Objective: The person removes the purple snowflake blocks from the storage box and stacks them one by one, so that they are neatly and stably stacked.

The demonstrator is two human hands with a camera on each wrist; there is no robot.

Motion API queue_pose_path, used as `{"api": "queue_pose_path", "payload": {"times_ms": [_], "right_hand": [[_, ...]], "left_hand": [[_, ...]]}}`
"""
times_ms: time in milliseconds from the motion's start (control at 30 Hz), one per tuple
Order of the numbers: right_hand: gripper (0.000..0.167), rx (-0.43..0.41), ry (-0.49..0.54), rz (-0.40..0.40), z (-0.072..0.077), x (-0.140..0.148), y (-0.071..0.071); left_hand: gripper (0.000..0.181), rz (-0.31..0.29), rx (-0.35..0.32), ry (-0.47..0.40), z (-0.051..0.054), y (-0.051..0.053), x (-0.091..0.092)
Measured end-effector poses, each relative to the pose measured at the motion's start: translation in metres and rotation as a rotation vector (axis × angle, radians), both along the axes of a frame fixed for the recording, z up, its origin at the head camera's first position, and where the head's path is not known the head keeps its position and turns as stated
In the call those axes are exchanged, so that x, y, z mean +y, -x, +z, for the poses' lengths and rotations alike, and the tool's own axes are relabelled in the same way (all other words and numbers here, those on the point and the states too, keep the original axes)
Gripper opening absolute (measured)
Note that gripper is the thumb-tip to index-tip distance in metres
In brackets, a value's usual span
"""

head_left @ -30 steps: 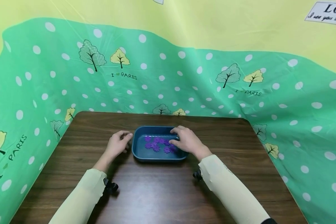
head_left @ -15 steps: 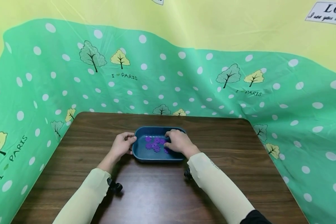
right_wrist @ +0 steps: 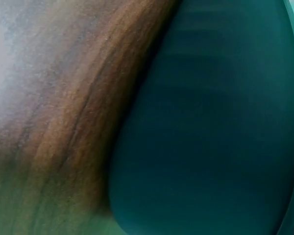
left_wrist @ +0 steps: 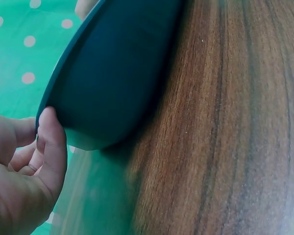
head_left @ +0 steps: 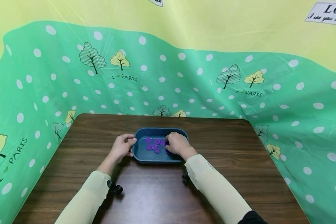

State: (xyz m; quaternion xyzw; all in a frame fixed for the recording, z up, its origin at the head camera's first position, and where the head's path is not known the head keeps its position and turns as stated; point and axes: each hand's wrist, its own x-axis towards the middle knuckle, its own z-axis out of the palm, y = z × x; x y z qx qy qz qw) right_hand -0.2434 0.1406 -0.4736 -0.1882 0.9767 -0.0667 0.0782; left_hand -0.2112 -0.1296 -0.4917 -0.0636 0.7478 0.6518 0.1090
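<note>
A dark blue rectangular tray (head_left: 161, 161) with rounded corners stands on the brown wooden table. Several small purple flower-shaped pieces (head_left: 156, 146) lie together on its floor. My left hand (head_left: 121, 145) pinches the tray's left rim; in the left wrist view, the thumb and fingers of the left hand (left_wrist: 27, 176) meet at the edge of the tray (left_wrist: 117, 73). Inside the tray's right half, my right hand (head_left: 177, 144) reaches down with bent fingers at the purple pieces. Whether it grips any is hidden. The right wrist view has only the tray's outer wall (right_wrist: 210, 117) and wood.
Bare wooden tabletop (head_left: 156, 193) surrounds the tray. Behind and beside the table hangs a green and yellow cloth (head_left: 168, 68) with white dots and printed trees. Small black wrist cameras hang under both pale sleeves (head_left: 84, 196).
My left hand has moved right and taken hold of the tray's left rim. The right hand has shifted left and lower into the tray, its fingers bending in among the purple pieces.
</note>
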Motion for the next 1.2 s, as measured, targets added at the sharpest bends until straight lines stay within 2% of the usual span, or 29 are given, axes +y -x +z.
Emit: {"api": "queue_pose_path", "payload": {"times_ms": [333,600,833,1200], "right_hand": [[0.033,0.014,0.009,0.062,0.003,0.002,-0.003],[0.029,0.031,0.109,0.118,0.013,0.01,-0.005],[0.028,0.043,0.144,0.078,0.022,0.024,-0.007],[0.026,0.096,0.234,0.061,0.041,0.055,-0.009]], "left_hand": [[0.036,0.019,-0.017,-0.027,0.0,-0.001,0.001],[0.036,0.026,-0.02,-0.019,0.002,-0.001,0.001],[0.034,0.03,-0.011,-0.03,0.002,0.0,0.003],[0.034,0.03,-0.016,-0.018,0.002,0.0,0.001]]}}
